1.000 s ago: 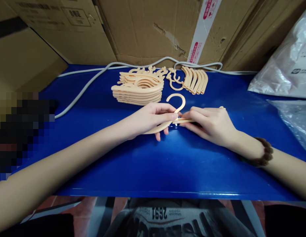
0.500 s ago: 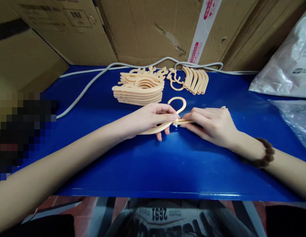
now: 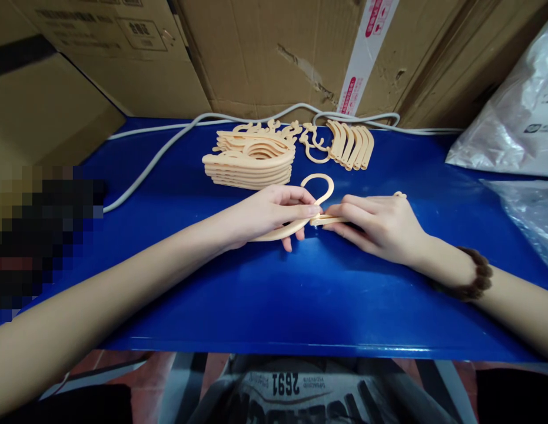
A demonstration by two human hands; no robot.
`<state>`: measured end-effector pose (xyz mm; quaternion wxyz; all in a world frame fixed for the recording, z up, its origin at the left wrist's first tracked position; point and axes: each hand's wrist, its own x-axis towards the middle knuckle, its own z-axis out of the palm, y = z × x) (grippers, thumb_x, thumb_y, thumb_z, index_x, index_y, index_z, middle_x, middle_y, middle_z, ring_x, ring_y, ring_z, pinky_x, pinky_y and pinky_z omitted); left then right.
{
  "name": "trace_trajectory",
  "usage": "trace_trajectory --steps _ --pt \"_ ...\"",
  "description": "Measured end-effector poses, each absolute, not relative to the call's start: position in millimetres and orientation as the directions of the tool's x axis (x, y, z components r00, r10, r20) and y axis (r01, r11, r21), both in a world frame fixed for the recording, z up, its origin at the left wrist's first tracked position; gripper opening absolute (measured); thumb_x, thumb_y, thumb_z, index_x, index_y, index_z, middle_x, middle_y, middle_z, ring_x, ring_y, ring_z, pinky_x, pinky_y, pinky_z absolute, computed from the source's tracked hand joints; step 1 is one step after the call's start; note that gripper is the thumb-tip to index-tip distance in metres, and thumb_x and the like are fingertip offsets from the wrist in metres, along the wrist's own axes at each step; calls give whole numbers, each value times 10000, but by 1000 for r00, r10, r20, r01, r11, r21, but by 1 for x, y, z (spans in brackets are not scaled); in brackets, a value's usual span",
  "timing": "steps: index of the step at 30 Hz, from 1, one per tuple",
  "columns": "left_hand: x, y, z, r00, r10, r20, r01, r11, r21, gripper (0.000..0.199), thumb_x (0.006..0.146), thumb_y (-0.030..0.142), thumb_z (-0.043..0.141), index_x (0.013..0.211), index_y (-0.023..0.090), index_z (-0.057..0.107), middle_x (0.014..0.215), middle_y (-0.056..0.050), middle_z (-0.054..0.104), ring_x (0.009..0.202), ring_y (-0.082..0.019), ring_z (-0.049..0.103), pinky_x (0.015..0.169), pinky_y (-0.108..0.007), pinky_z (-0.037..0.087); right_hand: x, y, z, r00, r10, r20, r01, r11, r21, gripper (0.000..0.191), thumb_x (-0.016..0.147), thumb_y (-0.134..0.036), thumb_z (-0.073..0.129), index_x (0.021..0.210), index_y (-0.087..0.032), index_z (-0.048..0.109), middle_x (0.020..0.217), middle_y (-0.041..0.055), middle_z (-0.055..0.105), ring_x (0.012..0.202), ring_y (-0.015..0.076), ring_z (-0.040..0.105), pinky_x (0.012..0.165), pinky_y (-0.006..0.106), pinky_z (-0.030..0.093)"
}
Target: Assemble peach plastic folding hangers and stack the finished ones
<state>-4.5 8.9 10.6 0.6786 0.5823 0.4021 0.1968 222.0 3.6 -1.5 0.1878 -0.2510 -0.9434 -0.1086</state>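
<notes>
Near the middle of the blue table, my left hand (image 3: 280, 212) is closed on a cream hook piece (image 3: 325, 187), whose curved hook points up and whose arm runs left under the palm. My right hand (image 3: 384, 227) pinches a thin cream arm piece (image 3: 321, 220), and its end meets the hook piece at my left fingertips. Most of the arm piece is hidden in the right hand. Behind the left hand lies a stack of cream hanger parts (image 3: 247, 168). Loose hooks (image 3: 316, 154) and a row of curved arms (image 3: 351, 147) are to its right.
A white cable (image 3: 161, 144) runs along the back of the blue table (image 3: 295, 318). Cardboard boxes (image 3: 265, 59) stand behind it. Clear plastic bags (image 3: 507, 112) lie at the right, and a dark pixelated area covers the left edge.
The hands keep nearly the same pose and hold the same pieces. The near end of the arm piece shows slightly more at the joint.
</notes>
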Motion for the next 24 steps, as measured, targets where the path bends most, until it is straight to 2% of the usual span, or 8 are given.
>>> trace_trajectory --steps 5,10,13,15,17,20,22,24 --pt "-3 7 10 571 763 -304 164 257 953 98 934 219 548 899 140 594 615 13 610 503 -83 578 430 -148 515 221 5 -1 -803 430 414 519 845 130 171 949 -262 529 955 -145 654 771 18 664 617 130 557 556 264 384" --pt "-2 7 10 566 759 -322 173 273 946 102 938 216 539 928 137 602 602 9 601 482 -86 559 393 -143 494 222 8 -2 -816 375 440 498 842 206 139 898 -192 527 953 -153 648 775 38 663 730 185 586 674 323 429" --pt "-2 7 11 550 775 -309 150 273 950 84 916 197 564 924 130 614 694 -2 602 547 -93 587 374 -135 488 224 10 -2 -812 382 442 509 834 214 111 896 -184 509 898 -177 620 777 37 671 743 189 591 729 345 454" --pt "-2 7 11 532 797 -285 125 259 958 94 909 201 576 924 122 624 805 -16 608 579 -85 600 359 -126 476 226 11 -1 -775 428 465 554 814 175 114 905 -165 496 850 -197 591 760 26 678 729 181 607 803 374 468" --pt "-2 8 11 515 814 -269 112 247 963 109 911 209 575 926 116 630 853 -20 599 584 -78 601 347 -119 463 227 11 1 -718 457 525 573 816 74 130 904 -127 483 852 -210 569 835 32 713 822 191 659 931 431 460" --pt "-2 8 11 495 824 -276 123 247 961 103 910 208 576 932 119 623 800 -5 570 582 -82 603 344 -116 456 227 5 3 -619 453 641 476 866 -152 170 875 -85 499 946 -230 549 1065 62 729 1086 227 663 1075 504 412" --pt "-1 8 10 484 827 -287 134 254 958 93 905 208 581 937 127 613 776 4 550 592 -91 611 346 -120 460 223 -2 4 -514 499 698 391 860 -328 216 866 -86 536 983 -267 522 1117 44 722 1117 233 662 1073 510 442" --pt "0 8 10 479 828 -291 137 258 957 90 902 213 582 937 133 604 770 7 542 602 -98 619 347 -125 463 218 -10 4 -414 607 678 270 793 -545 216 898 -121 539 981 -313 483 1088 -11 721 1066 219 689 981 483 532"
